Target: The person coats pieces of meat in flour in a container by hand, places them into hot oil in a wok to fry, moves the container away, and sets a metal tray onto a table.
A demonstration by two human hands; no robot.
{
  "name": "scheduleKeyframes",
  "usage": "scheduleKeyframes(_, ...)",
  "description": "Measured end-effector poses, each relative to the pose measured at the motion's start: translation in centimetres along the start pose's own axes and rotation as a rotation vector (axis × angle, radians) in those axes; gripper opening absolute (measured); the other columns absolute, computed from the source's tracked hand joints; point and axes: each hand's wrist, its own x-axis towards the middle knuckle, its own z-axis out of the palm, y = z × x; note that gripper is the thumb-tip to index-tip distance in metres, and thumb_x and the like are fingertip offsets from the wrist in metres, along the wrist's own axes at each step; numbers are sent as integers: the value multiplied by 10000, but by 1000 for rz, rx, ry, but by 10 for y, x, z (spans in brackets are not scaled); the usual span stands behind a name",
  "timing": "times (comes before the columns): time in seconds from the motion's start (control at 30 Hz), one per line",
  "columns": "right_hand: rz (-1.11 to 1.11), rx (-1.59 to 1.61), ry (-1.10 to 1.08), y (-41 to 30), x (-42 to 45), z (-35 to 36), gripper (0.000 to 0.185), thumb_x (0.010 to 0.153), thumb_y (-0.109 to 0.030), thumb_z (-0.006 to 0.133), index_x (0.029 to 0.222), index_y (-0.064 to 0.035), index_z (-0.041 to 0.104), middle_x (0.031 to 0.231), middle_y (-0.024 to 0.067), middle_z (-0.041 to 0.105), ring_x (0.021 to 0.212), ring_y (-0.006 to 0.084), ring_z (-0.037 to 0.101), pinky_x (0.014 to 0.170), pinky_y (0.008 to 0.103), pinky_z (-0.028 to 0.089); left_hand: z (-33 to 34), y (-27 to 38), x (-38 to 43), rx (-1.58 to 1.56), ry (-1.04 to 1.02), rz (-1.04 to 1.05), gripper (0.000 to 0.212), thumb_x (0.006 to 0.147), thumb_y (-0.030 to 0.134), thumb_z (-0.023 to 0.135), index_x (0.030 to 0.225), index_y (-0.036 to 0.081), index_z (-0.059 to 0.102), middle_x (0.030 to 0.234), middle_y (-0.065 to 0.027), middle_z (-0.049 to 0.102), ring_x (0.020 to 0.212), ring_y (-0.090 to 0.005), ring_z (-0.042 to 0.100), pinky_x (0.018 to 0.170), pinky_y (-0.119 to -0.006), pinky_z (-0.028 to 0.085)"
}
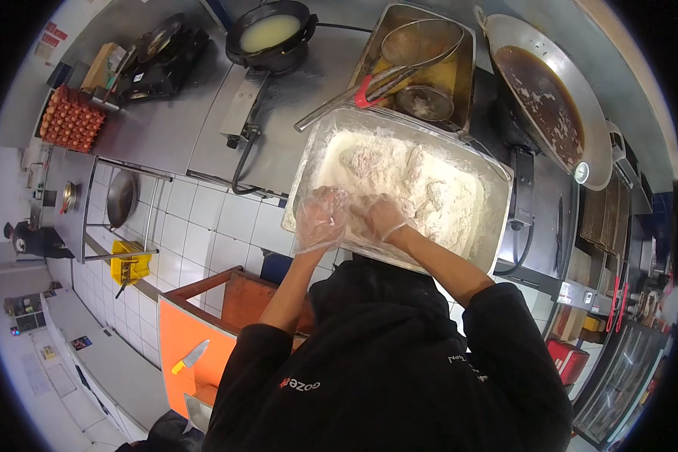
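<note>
A rectangular metal tray (294,195) of white flour (463,203) lies in front of me, with several flour-coated lumps that look like chicken pieces (364,161) in it. Clear plastic gloves cover both hands. My left hand (323,217) is at the tray's near left side, fingers curled; what is under them is hidden. Close beside it, my right hand (385,217) reaches into the flour with its fingertips buried. A coated piece (438,195) lies to the right of that hand. Whether either hand grips a piece cannot be seen.
Behind the tray, a wire-mesh skimmer (424,42) rests across an oil-filled metal pan (367,68). A large wok of dark oil (542,96) stands right, a smaller wok (271,34) left. A knife (192,357) lies on an orange surface (175,339). A person (37,240) is far left.
</note>
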Motion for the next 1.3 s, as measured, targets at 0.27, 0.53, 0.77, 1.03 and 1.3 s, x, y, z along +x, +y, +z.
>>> scheduleKeyframes(0.27,313,712,321,50,4,-12,754,945,-521,673,1484,-25,496,1227,282,691,1032,415,706,919,474,558,0,8,0,96,-9,-16,293,956,302,659,1095,59,743,1149,-227,713,999,-449,671,872,-542,533)
scheduleKeyframes(0.53,393,-157,19,-15,-47,-24,801,883,-439,717,1460,57,466,1445,278,535,1257,406,622,1040,495,503,-8,6,4,-75,-111,-105,250,955,255,654,1091,64,741,1118,-225,716,989,-430,679,854,-528,544)
scheduleKeyframes(0.77,400,125,-203,-1,-24,-43,935,859,-450,746,1610,-35,374,1387,259,619,1250,397,639,1082,456,502,-6,6,2,95,9,-17,230,930,255,665,1051,70,730,1065,-201,709,998,-427,674,844,-534,540)
scheduleKeyframes(1.03,517,1229,-20,19,-35,-62,816,930,-464,706,1562,-17,446,1473,287,575,1318,376,614,1079,406,513,4,-5,0,25,45,58,227,906,237,672,1037,57,716,970,-199,695,896,-434,669,769,-532,535)
scheduleKeyframes(1.3,-267,-105,-73,35,-67,-26,616,878,-174,637,1488,-240,579,1565,167,495,1348,355,576,1139,440,462,-5,4,5,36,-36,50,195,887,212,682,982,43,696,938,-209,678,882,-438,663,760,-532,531)
